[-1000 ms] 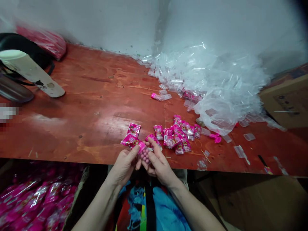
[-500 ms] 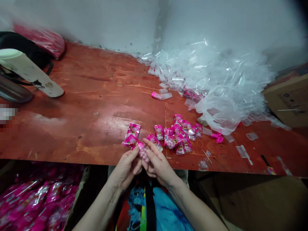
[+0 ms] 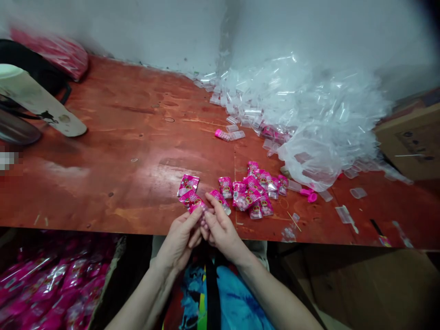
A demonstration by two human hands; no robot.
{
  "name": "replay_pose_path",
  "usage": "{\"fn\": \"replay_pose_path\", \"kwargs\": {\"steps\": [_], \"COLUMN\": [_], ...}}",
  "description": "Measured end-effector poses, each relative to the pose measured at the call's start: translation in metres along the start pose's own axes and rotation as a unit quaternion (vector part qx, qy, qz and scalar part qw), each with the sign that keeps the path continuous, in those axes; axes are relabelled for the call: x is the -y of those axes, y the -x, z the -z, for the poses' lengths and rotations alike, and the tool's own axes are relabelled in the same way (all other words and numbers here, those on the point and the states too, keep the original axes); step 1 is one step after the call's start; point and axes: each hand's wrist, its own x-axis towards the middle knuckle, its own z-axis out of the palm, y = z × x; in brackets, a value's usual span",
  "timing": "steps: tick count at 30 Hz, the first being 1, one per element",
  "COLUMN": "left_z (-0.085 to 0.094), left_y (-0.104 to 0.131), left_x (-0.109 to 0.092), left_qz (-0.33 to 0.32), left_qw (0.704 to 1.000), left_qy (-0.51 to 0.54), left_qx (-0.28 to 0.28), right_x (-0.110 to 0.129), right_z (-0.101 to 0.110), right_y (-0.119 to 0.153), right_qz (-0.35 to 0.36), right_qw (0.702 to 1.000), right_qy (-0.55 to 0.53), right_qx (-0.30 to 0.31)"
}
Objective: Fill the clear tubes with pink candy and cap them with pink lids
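At the front edge of the table, my left hand (image 3: 184, 231) and my right hand (image 3: 222, 233) meet around a pink candy packet (image 3: 194, 201). Both are closed on it, thumbs on top and fingertips almost touching. The packet's printed end points away to the left. Small pink balls show in its clear end, which my fingers mostly cover. Just beyond lies another pink packet (image 3: 188, 184). To the right of my right hand, several more candy packets (image 3: 249, 197) lie in a loose heap, with one partly behind my fingers.
Clear plastic tubes (image 3: 309, 101) are piled against the wall, with a crumpled bag (image 3: 311, 160) in front. A pink-capped tube (image 3: 223, 134) lies nearer. Bottles (image 3: 41, 103) stand at left. Below the table edge, a container holds many pink packets (image 3: 51, 288). A cardboard box (image 3: 412, 142) is at right.
My fingers have closed further over the clear end of the packet, so fewer pink balls show. The right thumb has drawn in toward the left one. The view has shifted slightly.
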Motion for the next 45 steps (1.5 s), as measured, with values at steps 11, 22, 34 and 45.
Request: {"fn": "replay_pose_path", "kwargs": {"steps": [11,22,34,45], "left_z": [0.009,0.000,-0.004,-0.001], "left_y": [-0.002,-0.002,0.001,0.006], "left_x": [-0.009,0.000,0.002,0.011], "left_qz": [-0.015,-0.013,0.019,0.019], "left_qw": [0.999,1.000,0.999,1.000], "left_qy": [-0.031,0.005,0.000,0.002], "left_qx": [0.008,-0.020,-0.037,0.011], "right_x": [-0.006,-0.003,-0.002,-0.012], "right_z": [0.009,-0.011,0.005,0.005], "right_y": [0.007,0.006,0.005,0.009], "right_qz": [0.127,-0.040,0.084,-0.010], "right_qw": [0.958,0.995,0.928,0.999], "right_qy": [0.256,-0.073,0.364,-0.042], "right_qx": [-0.023,-0.048,-0.008,0.010]}}
